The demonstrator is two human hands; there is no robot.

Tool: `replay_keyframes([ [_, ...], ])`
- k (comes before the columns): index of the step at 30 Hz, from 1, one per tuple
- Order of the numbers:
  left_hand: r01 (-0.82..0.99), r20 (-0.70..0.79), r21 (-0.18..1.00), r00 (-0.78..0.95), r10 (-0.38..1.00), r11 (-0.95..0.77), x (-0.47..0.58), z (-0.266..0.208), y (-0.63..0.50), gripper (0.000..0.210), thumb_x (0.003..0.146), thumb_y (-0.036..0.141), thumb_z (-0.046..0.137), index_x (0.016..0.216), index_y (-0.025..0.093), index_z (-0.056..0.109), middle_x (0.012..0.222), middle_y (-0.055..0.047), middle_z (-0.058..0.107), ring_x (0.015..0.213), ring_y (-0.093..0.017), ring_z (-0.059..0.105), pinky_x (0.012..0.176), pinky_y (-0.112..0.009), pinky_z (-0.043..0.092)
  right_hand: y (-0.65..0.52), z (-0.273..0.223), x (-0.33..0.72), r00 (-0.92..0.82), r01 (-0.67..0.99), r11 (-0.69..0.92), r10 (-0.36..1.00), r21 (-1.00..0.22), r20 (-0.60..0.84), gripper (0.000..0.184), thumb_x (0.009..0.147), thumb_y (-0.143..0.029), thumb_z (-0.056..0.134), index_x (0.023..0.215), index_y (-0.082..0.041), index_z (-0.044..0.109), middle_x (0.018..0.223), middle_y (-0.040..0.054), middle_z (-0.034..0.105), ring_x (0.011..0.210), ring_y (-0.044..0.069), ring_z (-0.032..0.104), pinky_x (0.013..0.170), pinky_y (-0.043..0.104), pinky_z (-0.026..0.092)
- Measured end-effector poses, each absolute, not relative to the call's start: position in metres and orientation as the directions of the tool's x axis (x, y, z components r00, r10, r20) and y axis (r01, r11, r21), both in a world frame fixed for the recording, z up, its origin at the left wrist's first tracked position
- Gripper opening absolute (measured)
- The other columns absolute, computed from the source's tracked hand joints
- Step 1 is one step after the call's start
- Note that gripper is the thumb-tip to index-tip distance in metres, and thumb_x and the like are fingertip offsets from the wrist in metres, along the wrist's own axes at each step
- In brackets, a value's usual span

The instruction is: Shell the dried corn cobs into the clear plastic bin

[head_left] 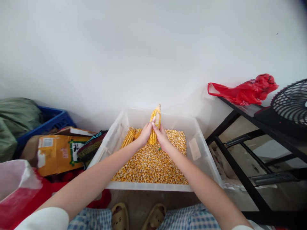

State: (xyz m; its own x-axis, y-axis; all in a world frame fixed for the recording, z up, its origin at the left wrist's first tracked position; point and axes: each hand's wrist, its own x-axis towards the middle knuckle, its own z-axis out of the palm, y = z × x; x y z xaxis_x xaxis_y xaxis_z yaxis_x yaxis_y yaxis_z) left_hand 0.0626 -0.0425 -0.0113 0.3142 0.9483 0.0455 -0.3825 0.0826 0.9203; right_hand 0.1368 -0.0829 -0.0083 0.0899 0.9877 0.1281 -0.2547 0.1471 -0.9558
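A yellow corn cob is held upright above a clear plastic bin, its tip pointing away from me. My left hand grips it from the left and my right hand from the right, with the thumbs close together on its upper part. Near the tip a pale strip shows where kernels are gone. Loose corn kernels cover the bottom of the bin. More whole corn cobs lie at its back left, partly hidden by my left hand.
Left of the bin are an orange cardboard box, a blue crate and a red-and-white bag. To the right stands a black metal frame with a red plastic bag and a fan on top. A white wall rises behind.
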Motion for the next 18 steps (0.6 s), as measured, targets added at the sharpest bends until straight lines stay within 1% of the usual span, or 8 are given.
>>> replay_keyframes([
  [2,-0.347,0.083,0.938,0.264,0.961,0.014,0.064,-0.013,-0.045,0.046,0.075,0.048,0.047,0.101,0.013,0.059,0.091,-0.007,0.066,0.089,-0.021,0.059,0.083,-0.031,0.042,-0.084,-0.014,0.132,0.147,-0.202,0.184,0.977,-0.962,0.156,0.045,0.077,-0.049,0.045,0.115,-0.025,0.043,0.116,0.0032,0.054,0.104,0.016,0.051,0.090,0.031,0.038],
  [5,-0.278,0.136,0.958,0.228,0.964,-0.070,0.064,-0.014,-0.049,0.041,0.076,0.045,0.046,0.096,0.012,0.061,0.090,-0.007,0.066,0.090,-0.021,0.057,0.085,-0.030,0.041,-0.084,-0.021,0.131,0.254,-0.035,0.262,0.936,-0.964,0.245,0.041,0.080,-0.050,0.038,0.112,-0.023,0.045,0.115,0.0049,0.053,0.107,0.016,0.048,0.094,0.032,0.034],
  [8,-0.210,0.168,0.969,0.191,0.967,-0.127,0.063,-0.013,-0.051,0.037,0.077,0.042,0.045,0.093,0.013,0.061,0.091,-0.007,0.065,0.093,-0.021,0.055,0.085,-0.029,0.040,-0.085,-0.025,0.133,0.311,0.129,0.265,0.904,-0.956,0.293,0.039,0.081,-0.050,0.035,0.106,-0.023,0.048,0.107,0.0061,0.056,0.099,0.018,0.050,0.090,0.032,0.034],
  [11,-0.177,0.183,0.972,0.169,0.968,-0.153,0.063,-0.014,-0.053,0.037,0.078,0.043,0.043,0.090,0.013,0.061,0.091,-0.008,0.065,0.091,-0.020,0.055,0.083,-0.029,0.040,-0.088,-0.026,0.134,0.336,0.202,0.263,0.886,-0.944,0.318,0.038,0.082,-0.050,0.034,0.102,-0.024,0.051,0.098,0.0066,0.058,0.092,0.020,0.052,0.085,0.032,0.036],
  [14,-0.150,0.180,0.976,0.167,0.969,-0.155,0.063,-0.015,-0.056,0.039,0.078,0.045,0.042,0.085,0.012,0.061,0.085,-0.008,0.065,0.087,-0.020,0.056,0.080,-0.029,0.041,-0.090,-0.027,0.133,0.379,0.238,0.213,0.878,-0.948,0.293,0.038,0.081,-0.052,0.032,0.093,-0.024,0.054,0.085,0.0068,0.059,0.085,0.021,0.053,0.080,0.033,0.036],
  [16,-0.153,0.176,0.976,0.155,0.972,-0.152,0.064,-0.016,-0.057,0.038,0.078,0.045,0.043,0.083,0.012,0.061,0.083,-0.007,0.065,0.086,-0.020,0.055,0.079,-0.028,0.042,-0.088,-0.028,0.133,0.416,0.263,0.122,0.881,-0.957,0.227,0.042,0.082,-0.054,0.028,0.085,-0.023,0.056,0.079,0.0076,0.059,0.082,0.022,0.053,0.078,0.033,0.037],
  [18,-0.214,0.146,0.971,0.161,0.976,-0.110,0.065,-0.017,-0.056,0.040,0.077,0.047,0.043,0.086,0.013,0.060,0.082,-0.006,0.065,0.085,-0.020,0.056,0.078,-0.028,0.043,-0.085,-0.027,0.136,0.431,0.270,0.039,0.889,-0.962,0.157,0.047,0.082,-0.056,0.025,0.080,-0.022,0.056,0.077,0.0082,0.060,0.082,0.022,0.053,0.077,0.033,0.037],
])
